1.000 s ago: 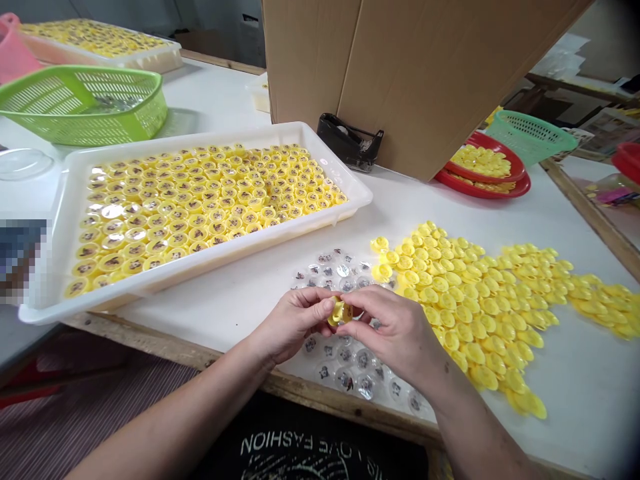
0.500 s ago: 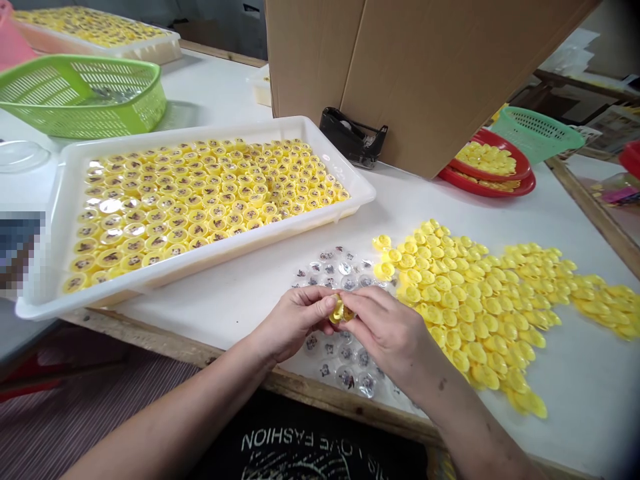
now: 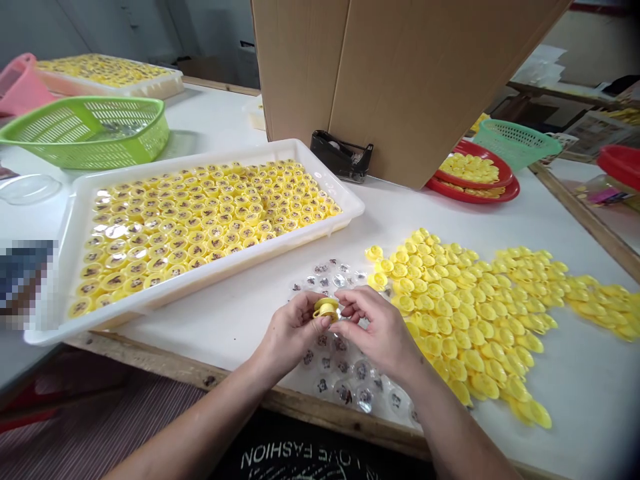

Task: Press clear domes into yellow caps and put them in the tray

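My left hand (image 3: 286, 337) pinches a small yellow plastic piece (image 3: 326, 307) with a wide round flange on top and a narrower body below. Close against its right side is my right hand (image 3: 377, 327), its thumb and curled fingers apart; whether a fingertip touches the piece is hard to make out. Beneath and around both hands lie clear round domes (image 3: 343, 368) with small dark printed figures. To the right spreads a large heap of loose yellow cap-like pieces (image 3: 465, 313) on the white tabletop (image 3: 200, 327).
A white tray (image 3: 350, 208) at left holds rows of yellow pieces with printed tops. Behind stand a green basket (image 3: 125, 150), a black tape dispenser (image 3: 340, 157) and a large cardboard box (image 3: 395, 80). Red plates (image 3: 507, 193) sit at back right. A wooden edge (image 3: 200, 373) runs along the front.
The yellow piece has been turned so its flange faces up. My right fingers have loosened and spread from it, while the left hand keeps hold. The view has tilted slightly upward.
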The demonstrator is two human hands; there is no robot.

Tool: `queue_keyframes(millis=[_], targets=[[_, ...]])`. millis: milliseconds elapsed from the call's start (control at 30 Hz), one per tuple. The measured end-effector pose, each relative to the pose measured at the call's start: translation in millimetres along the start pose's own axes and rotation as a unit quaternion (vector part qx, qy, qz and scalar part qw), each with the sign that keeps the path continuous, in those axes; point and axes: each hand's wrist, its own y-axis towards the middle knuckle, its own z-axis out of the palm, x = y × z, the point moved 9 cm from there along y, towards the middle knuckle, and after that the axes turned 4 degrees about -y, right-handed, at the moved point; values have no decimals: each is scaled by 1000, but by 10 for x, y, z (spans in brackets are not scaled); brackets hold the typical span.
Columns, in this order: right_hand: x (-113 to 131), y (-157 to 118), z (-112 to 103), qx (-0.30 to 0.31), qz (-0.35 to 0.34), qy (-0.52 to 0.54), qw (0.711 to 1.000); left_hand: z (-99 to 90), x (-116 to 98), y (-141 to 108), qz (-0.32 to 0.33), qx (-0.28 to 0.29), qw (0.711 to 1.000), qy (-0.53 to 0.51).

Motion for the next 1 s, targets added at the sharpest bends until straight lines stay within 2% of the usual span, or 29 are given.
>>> queue_keyframes(millis=[133,333,500,600,633,700,767,833,867,900,1000], targets=[[-181,-16,91,41,78,140,986,-50,-53,-8,10,-23,999,37],[-227,-60,147,19,98,186,977,-75,-96,26,-9,-50,992,115],[-260,-85,155,-16,125,229,965,20,-101,7,-22,-26,991,127],[-258,-83,145,-49,139,279,949,-2,-326,95,-16,3,989,150],[-260,-82,121,-67,139,299,942,-75,-484,184,0,3,983,183],[-296,-85,48,-107,138,320,931,-357,-907,466,48,-28,958,281],[-380,-93,-22,-133,147,308,930,-776,-1364,862,81,-84,917,382],[-486,-91,-53,-134,163,288,934,-1225,-1721,1312,79,-130,875,459],[-537,-89,-60,-133,171,281,935,-1425,-1835,1535,64,-140,851,502],[-582,-90,-71,-138,180,277,934,-1600,-1918,1741,53,-145,840,521],[-678,-123,-125,-191,208,266,922,-1939,-1973,2203,25,-137,811,568]])
